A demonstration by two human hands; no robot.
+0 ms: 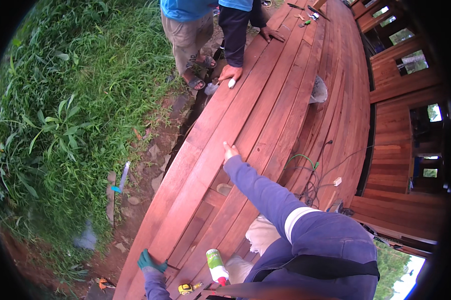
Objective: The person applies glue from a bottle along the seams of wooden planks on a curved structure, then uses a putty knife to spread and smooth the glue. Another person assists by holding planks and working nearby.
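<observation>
Thick green grass (105, 65) covers the ground at left, with a broad-leaved plant (61, 125) rising from it. Nearer, a narrow pale tool with a blue end (122, 181) lies beside a weathered strip of wood (111, 199). At right stands a reddish timber wall (391, 147) with window openings (412, 62). Before it lie a green cable (301, 156), tangled dark cords (312, 191) and a small pale block (337, 181); farther off sits a whitish container (319, 92).

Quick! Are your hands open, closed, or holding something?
Left hand: gloved in green, on the reddish boards; open or gripping, can't tell.
Right hand: bare, at the boards too; open or gripping, can't tell.
</observation>
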